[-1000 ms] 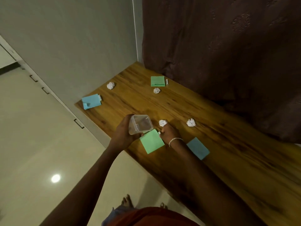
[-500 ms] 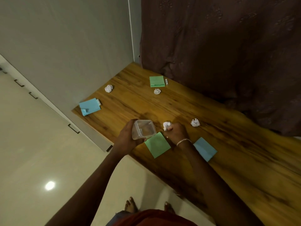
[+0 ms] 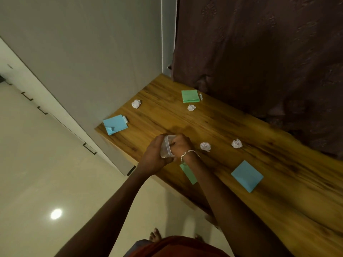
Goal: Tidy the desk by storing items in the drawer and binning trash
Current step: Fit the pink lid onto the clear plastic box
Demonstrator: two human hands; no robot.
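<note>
**Both hands at container**

Left hand (image 3: 154, 155) grips the clear container (image 3: 167, 147) above the desk (image 3: 222, 127). Right hand (image 3: 182, 145) is curled at its mouth; whether it holds anything cannot be told. Green pad (image 3: 188, 173) lies under that wrist, and a paper ball (image 3: 205, 146) is just right of it.

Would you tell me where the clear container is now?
In the head view, the clear container is gripped in the left hand above the near edge of the desk, the right hand at its mouth, left of a crumpled paper ball.
</note>
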